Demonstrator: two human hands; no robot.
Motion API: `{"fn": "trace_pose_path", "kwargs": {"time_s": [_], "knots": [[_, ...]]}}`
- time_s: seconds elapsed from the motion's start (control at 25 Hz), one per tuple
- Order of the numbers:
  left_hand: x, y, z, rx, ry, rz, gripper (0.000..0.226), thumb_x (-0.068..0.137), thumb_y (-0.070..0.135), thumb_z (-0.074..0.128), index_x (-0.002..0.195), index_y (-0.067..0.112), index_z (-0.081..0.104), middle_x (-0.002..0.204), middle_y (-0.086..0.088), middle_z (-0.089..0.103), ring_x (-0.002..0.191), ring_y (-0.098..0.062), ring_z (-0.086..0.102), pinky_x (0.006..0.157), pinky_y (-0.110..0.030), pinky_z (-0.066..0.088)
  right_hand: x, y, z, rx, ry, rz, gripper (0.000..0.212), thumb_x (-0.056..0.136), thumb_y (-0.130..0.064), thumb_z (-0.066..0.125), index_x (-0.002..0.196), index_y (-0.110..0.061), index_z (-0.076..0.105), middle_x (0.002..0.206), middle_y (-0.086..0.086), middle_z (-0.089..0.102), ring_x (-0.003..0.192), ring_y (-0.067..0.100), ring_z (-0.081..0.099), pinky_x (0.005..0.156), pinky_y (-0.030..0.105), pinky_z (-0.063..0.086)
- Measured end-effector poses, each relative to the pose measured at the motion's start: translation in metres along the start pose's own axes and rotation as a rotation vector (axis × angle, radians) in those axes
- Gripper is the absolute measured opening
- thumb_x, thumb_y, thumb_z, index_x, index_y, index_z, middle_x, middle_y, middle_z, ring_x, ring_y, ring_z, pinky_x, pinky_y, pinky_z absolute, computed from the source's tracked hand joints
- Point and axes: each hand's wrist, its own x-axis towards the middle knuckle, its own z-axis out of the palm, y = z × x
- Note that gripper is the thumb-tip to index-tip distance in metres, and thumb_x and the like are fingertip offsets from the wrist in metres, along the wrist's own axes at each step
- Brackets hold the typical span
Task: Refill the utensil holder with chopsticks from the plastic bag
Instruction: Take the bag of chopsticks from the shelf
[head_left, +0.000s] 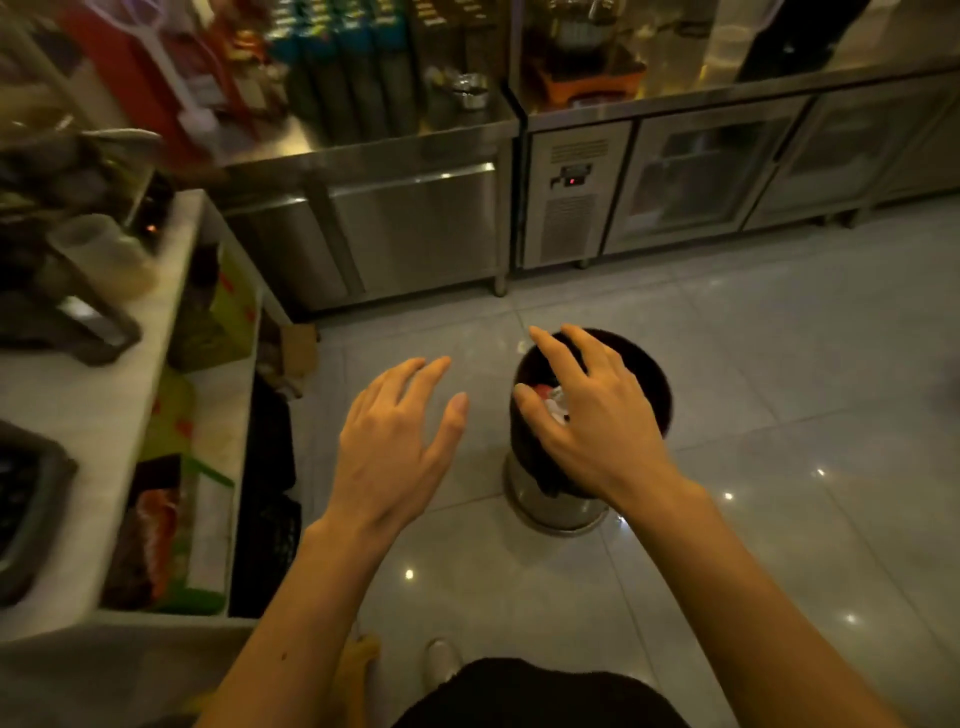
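We are holding our left hand (395, 441) and right hand (587, 415) spread wide and empty over the glossy tiled floor (779, 415) mid-frame, the right above a bin (649, 374) with crumpled white litter (558, 402), possibly the plastic bag, though we cannot tell, and steel cabinets (415, 228) are lining the top.

Glossy grey tiled floor (779, 364) is dotted with light reflections. A stainless steel cabinet (415, 228) is set at the back, a glass-door undercounter fridge (701, 176) just beside it. A white counter (78, 415) is seen at left. Lighting is dim, warm.
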Motion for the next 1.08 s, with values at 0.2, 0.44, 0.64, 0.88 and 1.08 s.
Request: {"fn": "trace_pose_path", "kwargs": {"time_s": [0.2, 0.44, 0.64, 0.88, 1.08], "knots": [[0.005, -0.084, -0.047, -0.001, 0.066, -0.083, 0.062, 0.094, 0.057, 0.029, 0.141, 0.022, 0.051, 0.141, -0.005, 0.053, 0.133, -0.021, 0.046, 0.109, -0.044, 0.040, 0.048, -0.083, 0.039, 0.023, -0.031, -0.085, 0.062, 0.093, -0.056, 0.043, 0.149, -0.033, 0.027, 0.155, 0.010, 0.031, 0.142, 0.029, 0.030, 0.112, 0.046, 0.032], [0.044, -0.145, -0.063, -0.010, 0.126, -0.155, 0.060, 0.094, 0.057, 0.029, 0.141, 0.025, 0.049, 0.143, -0.004, 0.052, 0.133, -0.020, 0.046, 0.107, -0.042, 0.042, 0.115, -0.119, 0.066, 0.026, -0.049, -0.164, 0.062, 0.093, -0.057, 0.040, 0.149, -0.034, 0.026, 0.155, 0.008, 0.030, 0.142, 0.026, 0.029, 0.112, 0.047, 0.032], [0.116, -0.169, -0.057, 0.027, 0.139, -0.169, 0.062, 0.094, 0.057, 0.028, 0.141, 0.023, 0.049, 0.143, -0.003, 0.052, 0.134, -0.018, 0.045, 0.108, -0.039, 0.040, 0.201, -0.115, 0.093, 0.056, -0.035, -0.200, 0.060, 0.093, -0.056, 0.040, 0.148, -0.035, 0.026, 0.155, 0.007, 0.030, 0.142, 0.026, 0.029, 0.110, 0.048, 0.035], [0.236, -0.175, -0.047, 0.085, 0.163, -0.162, 0.063, 0.094, 0.057, 0.027, 0.142, 0.024, 0.048, 0.144, -0.002, 0.050, 0.136, -0.016, 0.042, 0.110, -0.037, 0.037, 0.315, -0.088, 0.101, 0.060, -0.009, -0.259, 0.056, 0.095, -0.051, 0.043, 0.147, -0.032, 0.035, 0.155, 0.005, 0.031, 0.141, 0.024, 0.029, 0.110, 0.045, 0.034], [0.332, -0.178, -0.040, 0.117, 0.186, -0.128, 0.060, 0.095, 0.057, 0.028, 0.142, 0.025, 0.048, 0.143, -0.003, 0.051, 0.134, -0.018, 0.044, 0.107, -0.038, 0.037, 0.407, -0.072, 0.102, 0.058, 0.009, -0.291, 0.056, 0.096, -0.050, 0.043, 0.147, -0.030, 0.035, 0.155, 0.006, 0.032, 0.142, 0.025, 0.029, 0.112, 0.045, 0.031]]}}
